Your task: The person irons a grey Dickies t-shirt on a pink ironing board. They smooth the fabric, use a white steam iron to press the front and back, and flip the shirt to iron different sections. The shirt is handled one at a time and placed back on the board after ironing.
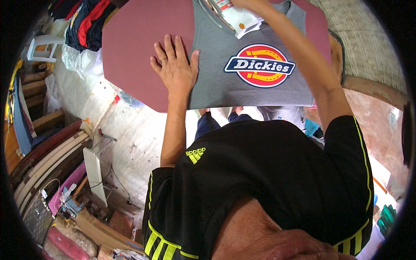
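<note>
A grey sleeveless shirt (212, 82) with a red, blue and yellow printed emblem is laid out over a maroon padded board (134, 56). My left hand (177, 69) lies flat with fingers spread, mostly on the board, its thumb side along the shirt's left edge. At the top edge of the view, my right hand (251, 4) is closed over what looks like a white iron (242, 19) with a curved shiny metal edge. That iron rests on the upper part of the shirt, above the emblem. The picture's edge cuts off the right fingers and part of the iron.
Dark and red folded clothes (89, 26) are heaped at the far left, near a white plastic stool (43, 47) and clear plastic bags (80, 60). Stacked curved boards (52, 160) line the left side. Beneath the board's near edge hangs more grey cloth (281, 113).
</note>
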Demonstrator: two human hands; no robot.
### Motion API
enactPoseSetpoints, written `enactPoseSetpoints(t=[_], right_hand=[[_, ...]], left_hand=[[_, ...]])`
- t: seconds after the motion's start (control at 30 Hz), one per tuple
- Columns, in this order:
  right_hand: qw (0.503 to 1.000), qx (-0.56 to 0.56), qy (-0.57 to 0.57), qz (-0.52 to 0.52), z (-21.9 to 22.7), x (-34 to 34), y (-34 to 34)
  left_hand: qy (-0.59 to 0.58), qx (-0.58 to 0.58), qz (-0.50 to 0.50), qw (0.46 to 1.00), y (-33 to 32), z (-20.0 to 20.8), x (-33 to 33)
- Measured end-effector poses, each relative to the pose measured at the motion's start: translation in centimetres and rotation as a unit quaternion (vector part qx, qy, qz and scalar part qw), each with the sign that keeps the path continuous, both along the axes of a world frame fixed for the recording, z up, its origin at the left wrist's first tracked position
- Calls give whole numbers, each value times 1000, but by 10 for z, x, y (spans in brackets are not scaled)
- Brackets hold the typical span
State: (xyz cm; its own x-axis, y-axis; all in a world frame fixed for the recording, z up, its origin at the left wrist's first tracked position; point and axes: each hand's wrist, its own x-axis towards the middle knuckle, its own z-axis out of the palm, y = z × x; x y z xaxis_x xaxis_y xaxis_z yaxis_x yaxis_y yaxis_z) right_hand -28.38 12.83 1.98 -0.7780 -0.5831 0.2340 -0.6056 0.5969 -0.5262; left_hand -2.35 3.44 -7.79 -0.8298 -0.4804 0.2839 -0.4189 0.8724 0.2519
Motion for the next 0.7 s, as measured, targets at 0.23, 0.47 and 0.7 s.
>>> enactPoseSetpoints(t=[0.23, 0.47, 0.7], right_hand=[[999, -13, 16, 28, -8, 0, 9], [998, -6, -6, 58, 4, 11, 15], [993, 40, 58, 92, 20, -35, 54]], left_hand=[[4, -6, 0, 1000, 3, -2, 1], [5, -9, 11, 1000, 3, 2, 1], [49, 0, -2, 999, -2, -7, 5]])
